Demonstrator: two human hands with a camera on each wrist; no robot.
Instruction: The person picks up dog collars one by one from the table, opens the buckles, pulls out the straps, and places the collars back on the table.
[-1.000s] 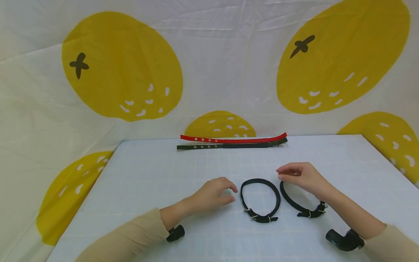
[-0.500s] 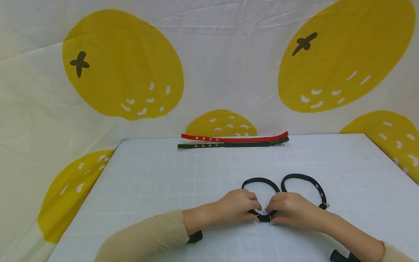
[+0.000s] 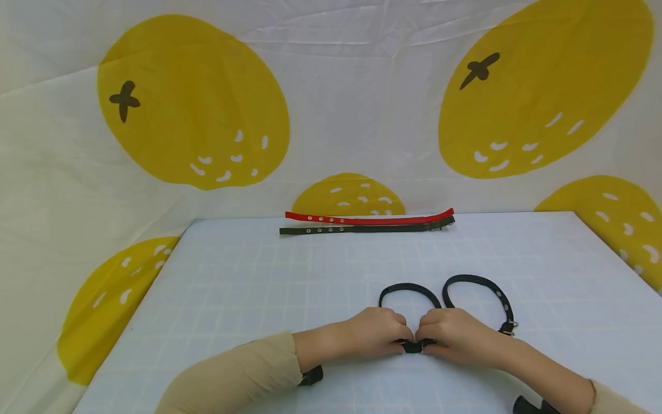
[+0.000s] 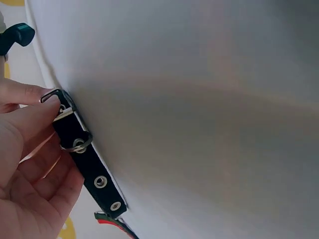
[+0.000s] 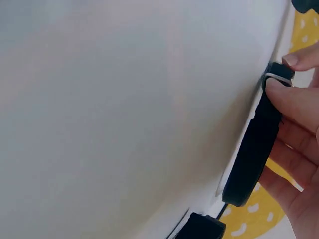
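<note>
A black collar point(image 3: 408, 287), buckled into a loop, lies in the front middle of the table in the head view. My left hand point(image 3: 369, 333) pinches its front near the buckle, and my right hand point(image 3: 455, 334) pinches the same stretch from the other side. In the left wrist view the thumb presses by the metal buckle point(image 4: 62, 113), with a D-ring point(image 4: 77, 147) and metal eyelets along the strap. The right wrist view shows my right thumb on a metal loop point(image 5: 277, 77) of the strap. Both hands hide the collar's lower sides.
To the right lies a second looped black collar point(image 3: 478, 279), partly behind my right hand. A red collar point(image 3: 367, 221) and a dark green collar point(image 3: 367, 229) lie straight along the back of the white table point(image 3: 248, 270). Behind hangs a fruit-patterned cloth point(image 3: 362, 115).
My right hand left the right collar and moved left, while my left hand moved right. Both took hold of the left collar's buckle side, then drew closer together along it.
</note>
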